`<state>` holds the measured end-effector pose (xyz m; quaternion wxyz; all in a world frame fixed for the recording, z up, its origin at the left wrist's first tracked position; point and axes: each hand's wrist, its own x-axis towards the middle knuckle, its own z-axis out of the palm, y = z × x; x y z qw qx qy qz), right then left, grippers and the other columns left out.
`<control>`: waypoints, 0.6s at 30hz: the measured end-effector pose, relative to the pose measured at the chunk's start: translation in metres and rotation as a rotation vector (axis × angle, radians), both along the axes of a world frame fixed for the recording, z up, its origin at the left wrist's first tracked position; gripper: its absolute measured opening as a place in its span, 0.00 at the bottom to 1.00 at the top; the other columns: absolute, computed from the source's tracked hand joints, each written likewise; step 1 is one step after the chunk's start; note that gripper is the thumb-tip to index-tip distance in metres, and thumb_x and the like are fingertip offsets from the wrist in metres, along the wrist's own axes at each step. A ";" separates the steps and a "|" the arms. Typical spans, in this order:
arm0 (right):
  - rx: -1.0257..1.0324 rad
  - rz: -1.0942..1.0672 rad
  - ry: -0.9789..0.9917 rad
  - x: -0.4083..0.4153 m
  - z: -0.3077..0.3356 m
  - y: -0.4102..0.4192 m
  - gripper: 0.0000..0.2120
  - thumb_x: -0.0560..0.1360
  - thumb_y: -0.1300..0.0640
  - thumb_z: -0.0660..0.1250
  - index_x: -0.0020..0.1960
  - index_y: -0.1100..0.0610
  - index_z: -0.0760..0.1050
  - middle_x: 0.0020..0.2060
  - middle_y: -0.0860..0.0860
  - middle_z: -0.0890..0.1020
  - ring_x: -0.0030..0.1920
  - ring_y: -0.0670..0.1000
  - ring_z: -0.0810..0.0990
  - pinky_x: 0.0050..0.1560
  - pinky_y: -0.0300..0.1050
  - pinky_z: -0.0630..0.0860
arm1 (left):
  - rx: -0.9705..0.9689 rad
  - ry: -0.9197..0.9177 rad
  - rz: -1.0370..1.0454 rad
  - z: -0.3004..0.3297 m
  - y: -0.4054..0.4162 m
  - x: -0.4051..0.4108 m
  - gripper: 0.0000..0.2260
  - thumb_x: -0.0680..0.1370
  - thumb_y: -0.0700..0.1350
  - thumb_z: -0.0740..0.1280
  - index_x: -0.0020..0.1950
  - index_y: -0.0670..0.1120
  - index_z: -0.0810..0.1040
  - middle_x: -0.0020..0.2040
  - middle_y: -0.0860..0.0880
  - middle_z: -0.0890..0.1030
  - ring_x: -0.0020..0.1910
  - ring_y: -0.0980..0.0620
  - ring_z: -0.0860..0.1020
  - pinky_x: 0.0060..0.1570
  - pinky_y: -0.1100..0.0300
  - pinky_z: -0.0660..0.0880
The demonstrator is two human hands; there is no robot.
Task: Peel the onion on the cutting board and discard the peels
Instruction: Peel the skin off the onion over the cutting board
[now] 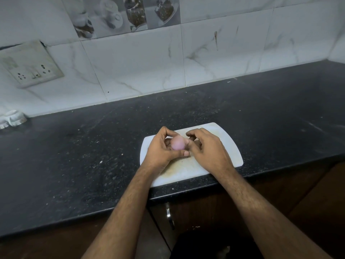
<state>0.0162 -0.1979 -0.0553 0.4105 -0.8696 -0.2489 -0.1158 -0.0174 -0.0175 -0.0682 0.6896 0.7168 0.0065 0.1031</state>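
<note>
Head view, single frame. Both forearms reach forward from the bottom edge and converge over the white cutting board [220,131], which lies on the dark speckled desk [93,146] with its near edge close to the desk's front lip.

Left hand [162,146]: back of hand up and turned slightly outward, wrist roughly straight with the forearm. Fingers curl round the far and left side of the onion [178,143]; the thumb lies extended beneath it along the near side, tip pointing right. The hand is clamped on the onion, cupping it over the centre of the board. Whether the onion touches the board cannot be told, as the hand hides its underside.

Right hand [207,146]: back of hand up, fingers bent inward toward the onion's right side. Its fingertips are closed on a small pale flap of peel [186,140] that stands off the onion's right flank. The remaining fingers are loosely curled above the board.

Onion: small, round, pale pink to violet, surface smooth where exposed between the two hands.

Board: brownish staining on the near half.

Surroundings: white marble-pattern tiled wall [140,62] behind the desk; a switch and socket plate [29,66] on the wall at left; a white object [13,119] at the desk's far left edge, blurred. Brown cabinet fronts with a metal handle [169,215] below the desk.
</note>
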 end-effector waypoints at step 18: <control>0.106 0.082 0.124 0.001 0.001 -0.005 0.08 0.78 0.50 0.72 0.56 0.46 0.86 0.43 0.40 0.87 0.45 0.39 0.84 0.50 0.48 0.83 | 0.208 -0.065 -0.003 0.000 0.002 0.001 0.28 0.58 0.44 0.87 0.51 0.50 0.76 0.51 0.50 0.84 0.53 0.47 0.82 0.56 0.33 0.81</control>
